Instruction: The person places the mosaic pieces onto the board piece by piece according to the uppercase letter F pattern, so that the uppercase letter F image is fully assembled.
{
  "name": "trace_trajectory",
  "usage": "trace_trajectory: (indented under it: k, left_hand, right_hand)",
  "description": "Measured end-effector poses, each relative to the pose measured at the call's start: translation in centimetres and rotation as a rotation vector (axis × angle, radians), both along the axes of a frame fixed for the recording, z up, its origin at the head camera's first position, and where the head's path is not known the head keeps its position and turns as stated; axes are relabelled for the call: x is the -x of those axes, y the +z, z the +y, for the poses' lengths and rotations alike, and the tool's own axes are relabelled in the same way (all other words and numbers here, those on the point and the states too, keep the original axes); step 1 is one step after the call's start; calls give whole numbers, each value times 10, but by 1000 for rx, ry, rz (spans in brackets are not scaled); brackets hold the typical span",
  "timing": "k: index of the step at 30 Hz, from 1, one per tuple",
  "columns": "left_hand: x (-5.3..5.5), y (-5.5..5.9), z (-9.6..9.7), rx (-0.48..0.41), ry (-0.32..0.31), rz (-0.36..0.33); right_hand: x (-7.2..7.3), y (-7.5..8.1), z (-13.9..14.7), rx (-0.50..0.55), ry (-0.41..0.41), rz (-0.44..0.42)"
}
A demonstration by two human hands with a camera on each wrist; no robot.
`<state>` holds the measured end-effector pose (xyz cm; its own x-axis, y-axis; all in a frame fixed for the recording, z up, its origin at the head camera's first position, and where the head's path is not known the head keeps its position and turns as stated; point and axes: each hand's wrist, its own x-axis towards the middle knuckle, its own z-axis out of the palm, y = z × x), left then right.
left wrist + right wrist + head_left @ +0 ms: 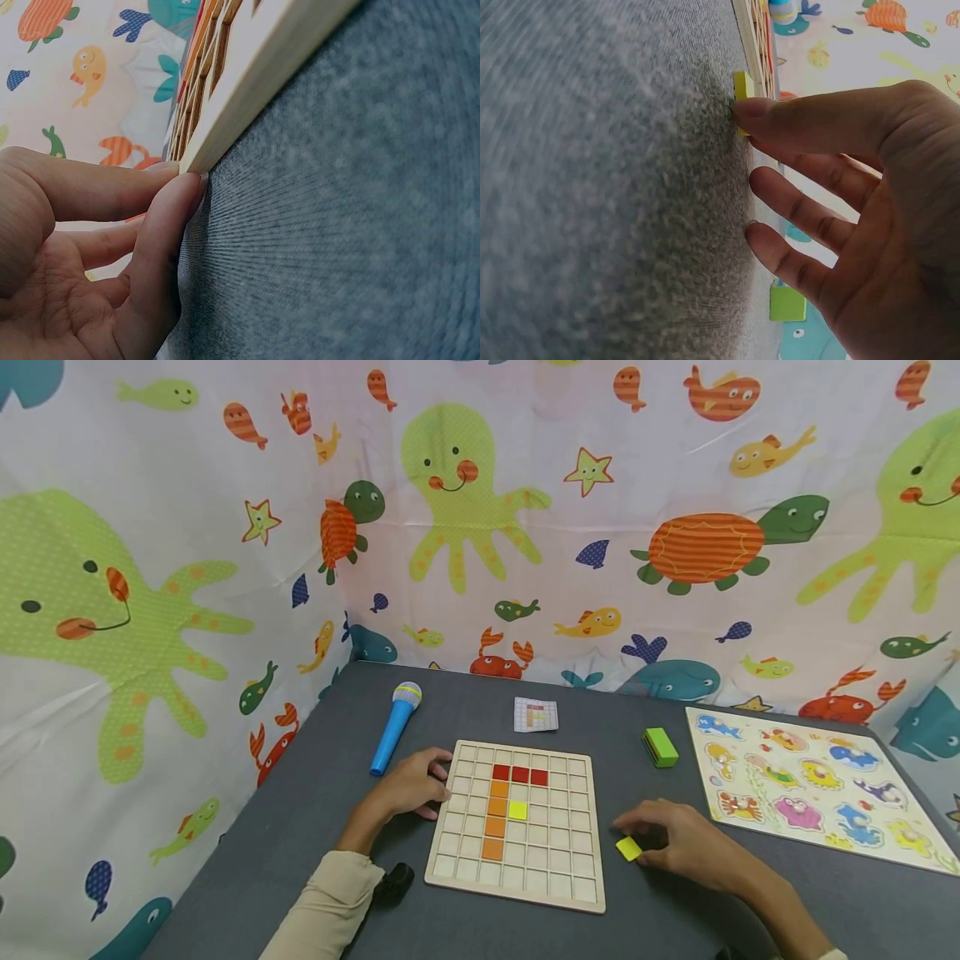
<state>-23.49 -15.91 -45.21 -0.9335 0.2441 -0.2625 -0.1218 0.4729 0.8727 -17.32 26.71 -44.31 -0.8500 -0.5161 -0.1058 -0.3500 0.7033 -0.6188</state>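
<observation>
A square wooden grid board [517, 893] lies on the table, its cells holding a row of red tiles [521, 774], a column of orange tiles [497, 807] and one yellow tile [517, 811]. At the board's left edge is my left hand [414, 783]; in the left wrist view its thumb and index finger pinch the wooden rim [247, 97]. Right of the board, my right hand [686, 843] holds a loose yellow square tile [628, 848] between thumb and index finger, low over the table. The right wrist view shows that tile [742, 86] partly behind the thumb.
Behind the board lies a small pattern card [536, 715]. A blue toy microphone [394, 728] is at the back left. To the right are a green block-shaped object [661, 747] and a sea-animal puzzle board [825, 781]. A printed curtain [555, 635] borders the table.
</observation>
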Motion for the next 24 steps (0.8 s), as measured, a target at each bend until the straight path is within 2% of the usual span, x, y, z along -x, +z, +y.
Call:
trace_trajectory:
  k: [8,24]
  left_hand:
    - [0,-1,1,4,-1,5]
    - [1,-2,0,-8,-5,-2]
  right_hand:
    - [1,-2,4,13,23,14]
    - [8,0,-14,16,-8,54]
